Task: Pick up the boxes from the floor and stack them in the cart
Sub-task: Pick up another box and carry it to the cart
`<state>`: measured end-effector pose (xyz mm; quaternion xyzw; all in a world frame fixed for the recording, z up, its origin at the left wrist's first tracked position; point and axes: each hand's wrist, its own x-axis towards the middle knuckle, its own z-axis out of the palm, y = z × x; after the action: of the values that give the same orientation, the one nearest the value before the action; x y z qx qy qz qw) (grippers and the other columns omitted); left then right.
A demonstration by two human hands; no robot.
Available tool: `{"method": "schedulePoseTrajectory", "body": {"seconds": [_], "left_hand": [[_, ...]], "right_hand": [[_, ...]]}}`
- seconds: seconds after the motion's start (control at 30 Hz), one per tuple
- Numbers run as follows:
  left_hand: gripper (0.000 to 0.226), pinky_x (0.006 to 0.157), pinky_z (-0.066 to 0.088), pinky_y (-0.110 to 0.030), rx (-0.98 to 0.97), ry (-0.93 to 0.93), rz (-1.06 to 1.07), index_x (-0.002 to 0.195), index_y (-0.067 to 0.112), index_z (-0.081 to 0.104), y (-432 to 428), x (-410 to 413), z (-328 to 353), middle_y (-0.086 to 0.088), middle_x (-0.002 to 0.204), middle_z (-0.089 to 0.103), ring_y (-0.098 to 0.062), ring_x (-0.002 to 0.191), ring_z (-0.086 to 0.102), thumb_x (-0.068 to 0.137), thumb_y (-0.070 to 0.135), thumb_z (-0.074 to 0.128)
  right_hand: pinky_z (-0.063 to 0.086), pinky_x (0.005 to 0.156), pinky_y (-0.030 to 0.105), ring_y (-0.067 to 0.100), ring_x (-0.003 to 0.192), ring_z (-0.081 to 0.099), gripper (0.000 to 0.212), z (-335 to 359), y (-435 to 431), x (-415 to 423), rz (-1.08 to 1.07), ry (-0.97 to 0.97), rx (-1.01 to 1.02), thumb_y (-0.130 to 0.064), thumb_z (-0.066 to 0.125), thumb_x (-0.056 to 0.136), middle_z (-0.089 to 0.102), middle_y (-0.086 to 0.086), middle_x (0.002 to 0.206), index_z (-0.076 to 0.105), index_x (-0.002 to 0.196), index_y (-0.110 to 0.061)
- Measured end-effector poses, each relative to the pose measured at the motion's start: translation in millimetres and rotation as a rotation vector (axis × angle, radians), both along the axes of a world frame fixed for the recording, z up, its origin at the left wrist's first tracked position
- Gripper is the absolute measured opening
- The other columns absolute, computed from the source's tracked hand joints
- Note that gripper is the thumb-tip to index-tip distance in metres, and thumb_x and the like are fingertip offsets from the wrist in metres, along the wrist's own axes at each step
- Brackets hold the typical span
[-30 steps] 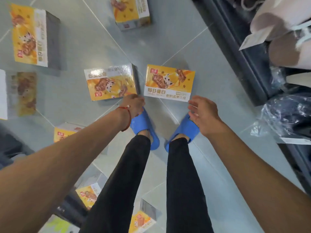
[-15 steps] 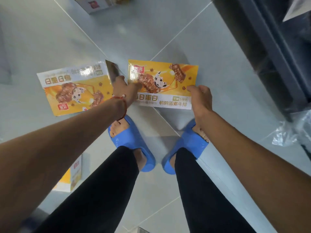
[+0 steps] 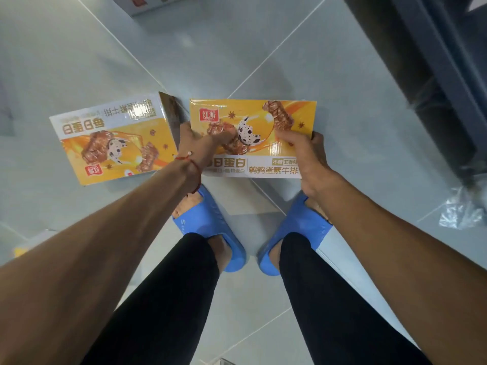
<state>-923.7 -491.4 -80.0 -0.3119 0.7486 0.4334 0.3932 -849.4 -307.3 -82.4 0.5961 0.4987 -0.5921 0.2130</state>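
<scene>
Head camera is showing me the pickup step: my left hand (image 3: 196, 139) and right hand (image 3: 303, 154) are gripping the yellow box (image 3: 253, 119) by its two side edges, thumbs on top. I cannot tell whether it is leaving the floor (image 3: 290, 61). A second box (image 3: 113, 143) is lying just beside it. Next, I'm judging, comes a level lift toward the cart, which I'm not seeing clearly.

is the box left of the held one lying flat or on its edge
Lying flat: the left box shows its broad printed face up, on the floor.
</scene>
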Motion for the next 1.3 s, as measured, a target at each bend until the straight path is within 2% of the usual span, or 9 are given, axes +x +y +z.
{"method": "schedulePoseTrajectory", "body": {"seconds": [0.13, 0.3, 0.47, 0.67, 0.8, 1.0, 1.13, 1.23, 1.3], "left_hand": [[0.076, 0.068, 0.045, -0.022, -0.011, 0.019, 0.060, 0.133, 0.012, 0.038, -7.3, 14.6, 56.9, 0.008, 0.100, 0.063, -0.004, 0.084, 0.061, 0.076, 0.030, 0.085], [0.079, 0.092, 0.049, -0.043, 0.006, 0.031, 0.149, 0.133, 0.019, 0.038, -14.6, 26.3, 161.8, 0.007, 0.109, 0.066, -0.012, 0.098, 0.064, 0.075, 0.052, 0.081], [0.085, 0.095, 0.049, -0.048, 0.048, 0.016, 0.180, 0.134, 0.030, 0.039, -13.2, 37.2, 285.9, 0.008, 0.111, 0.068, -0.017, 0.102, 0.066, 0.067, 0.072, 0.071], [0.077, 0.098, 0.048, -0.051, 0.140, 0.077, 0.152, 0.130, 0.033, 0.045, -5.0, 52.5, 419.1, 0.009, 0.107, 0.075, -0.017, 0.099, 0.072, 0.069, 0.074, 0.068], [0.104, 0.096, 0.049, -0.046, 0.222, 0.080, 0.162, 0.134, 0.020, 0.053, 1.2, 61.3, 492.5, 0.000, 0.113, 0.075, -0.022, 0.102, 0.073, 0.057, 0.089, 0.063], [0.109, 0.097, 0.050, -0.046, 0.267, 0.122, 0.174, 0.134, 0.008, 0.051, 10.7, 71.0, 579.0, -0.008, 0.106, 0.076, -0.025, 0.097, 0.074, 0.057, 0.084, 0.065], [0.074, 0.090, 0.053, -0.045, 0.270, 0.160, 0.089, 0.115, 0.020, 0.047, 15.6, 73.4, 621.9, 0.001, 0.088, 0.076, -0.020, 0.085, 0.073, 0.062, 0.068, 0.066], [0.064, 0.073, 0.053, -0.032, 0.361, 0.193, -0.048, 0.131, 0.024, 0.049, 15.6, 72.7, 644.8, 0.007, 0.083, 0.076, -0.011, 0.076, 0.074, 0.073, 0.050, 0.058], [0.060, 0.069, 0.053, -0.028, 0.423, 0.195, -0.145, 0.133, 0.027, 0.054, 15.4, 73.3, 655.7, 0.006, 0.086, 0.077, -0.011, 0.077, 0.074, 0.075, 0.043, 0.054]], "right_hand": [[0.062, 0.071, 0.039, 0.025, 0.104, 0.071, 0.097, 52.6, -8.2, 1.1, 0.013, 0.007, 0.007, -0.058, 0.087, 0.045, 0.057, 0.009, 0.132, 0.045, 0.125, -0.026], [0.060, 0.086, 0.047, 0.030, 0.106, 0.069, 0.112, 153.0, -13.0, 8.5, 0.057, -0.089, 0.034, -0.086, 0.084, 0.030, 0.063, 0.003, 0.124, 0.044, 0.120, -0.032], [0.065, 0.075, 0.048, 0.030, 0.093, 0.076, 0.094, 281.3, -9.3, 27.3, -0.123, -0.038, -0.014, -0.081, 0.082, 0.045, 0.066, 0.011, 0.122, 0.048, 0.113, -0.026], [0.062, 0.083, 0.057, 0.036, 0.093, 0.078, 0.138, 415.7, 2.8, 57.9, -0.193, 0.061, -0.104, -0.098, 0.072, 0.025, 0.078, 0.011, 0.111, 0.056, 0.137, -0.020], [0.061, 0.087, 0.058, 0.035, 0.095, 0.077, 0.124, 485.4, 9.1, 78.9, -0.234, 0.083, -0.080, -0.092, 0.077, 0.034, 0.078, 0.011, 0.111, 0.057, 0.135, -0.022], [0.059, 0.087, 0.047, 0.034, 0.104, 0.074, 0.081, 578.5, 11.8, 108.7, -0.309, 0.273, -0.033, -0.055, 0.072, 0.069, 0.077, 0.010, 0.111, 0.054, 0.136, -0.016], [0.058, 0.082, 0.044, 0.027, 0.099, 0.075, 0.055, 626.5, 7.1, 127.1, -0.302, 0.387, 0.001, -0.043, 0.061, 0.078, 0.077, 0.007, 0.109, 0.059, 0.127, -0.018], [0.050, 0.067, 0.029, 0.009, 0.078, 0.073, 0.026, 652.6, 0.3, 143.5, -0.340, 0.433, 0.020, -0.033, 0.054, 0.086, 0.075, -0.003, 0.094, 0.058, 0.110, -0.026], [0.052, 0.068, 0.030, 0.008, 0.080, 0.074, 0.041, 665.9, -6.9, 155.2, -0.398, 0.460, 0.033, -0.030, 0.055, 0.080, 0.075, -0.002, 0.098, 0.057, 0.120, -0.026]]}}
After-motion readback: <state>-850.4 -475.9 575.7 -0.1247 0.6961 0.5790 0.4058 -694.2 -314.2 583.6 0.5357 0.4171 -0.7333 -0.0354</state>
